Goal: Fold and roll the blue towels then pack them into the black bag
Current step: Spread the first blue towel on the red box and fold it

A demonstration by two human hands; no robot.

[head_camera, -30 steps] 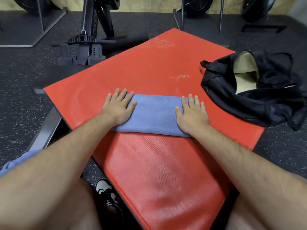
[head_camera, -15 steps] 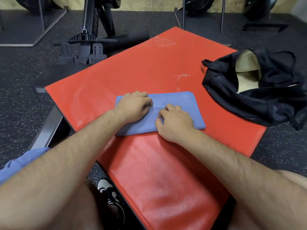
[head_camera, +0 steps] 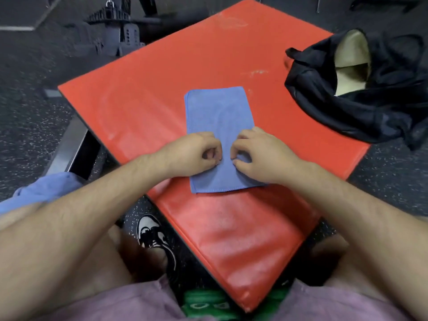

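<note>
Your left hand (head_camera: 199, 151) and right hand (head_camera: 262, 155), fingers curled, pinching the folded blue towel (head_camera: 220, 112) near its closer end, towel flat on the red mat (head_camera: 150, 84), black bag (head_camera: 342, 112) open at the mat's right edge.

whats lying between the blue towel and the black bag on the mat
Nothing: in the head view only bare red mat separates the blue towel from the black bag.

blue towel (head_camera: 220, 121) turned lengthwise; left hand (head_camera: 196, 151), right hand (head_camera: 261, 155) drawn together, now curled on it
</note>
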